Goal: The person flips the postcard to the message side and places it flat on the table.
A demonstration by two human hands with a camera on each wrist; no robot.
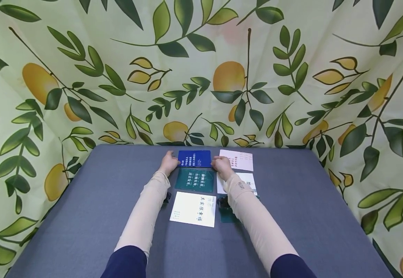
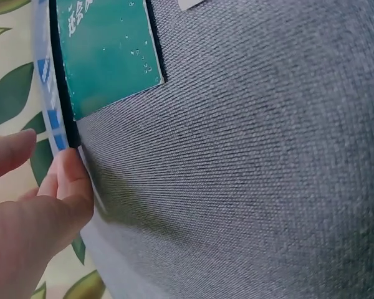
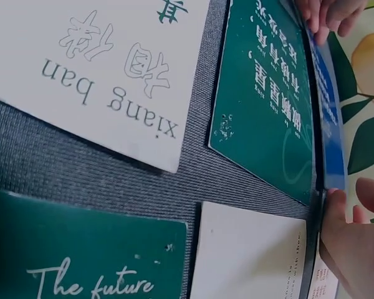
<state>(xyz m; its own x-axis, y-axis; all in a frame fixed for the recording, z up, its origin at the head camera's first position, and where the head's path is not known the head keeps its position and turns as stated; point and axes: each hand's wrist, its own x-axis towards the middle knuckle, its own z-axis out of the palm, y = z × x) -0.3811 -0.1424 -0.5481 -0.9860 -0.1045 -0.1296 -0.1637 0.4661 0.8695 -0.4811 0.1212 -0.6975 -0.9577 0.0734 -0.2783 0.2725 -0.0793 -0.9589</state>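
Note:
A blue card (image 1: 194,158) with white writing lies at the table's far edge, between the two hands. The fingertips of the left hand (image 1: 168,163) touch its left end, the thumb standing a little apart in the left wrist view. At the opposite end, the right hand (image 1: 222,166) has its fingertips against the corner, thumb also raised clear of the card. Just nearer lies a green card (image 1: 194,180), then a white card (image 1: 193,209). A pink-white card (image 1: 239,160) sits partly behind the right hand.
In the right column, another white card (image 1: 247,180) and a dark green card (image 1: 228,217) are partly covered by the right forearm. A grey cloth (image 1: 118,185) covers the table. Behind it hangs a leaf-patterned curtain (image 1: 194,112).

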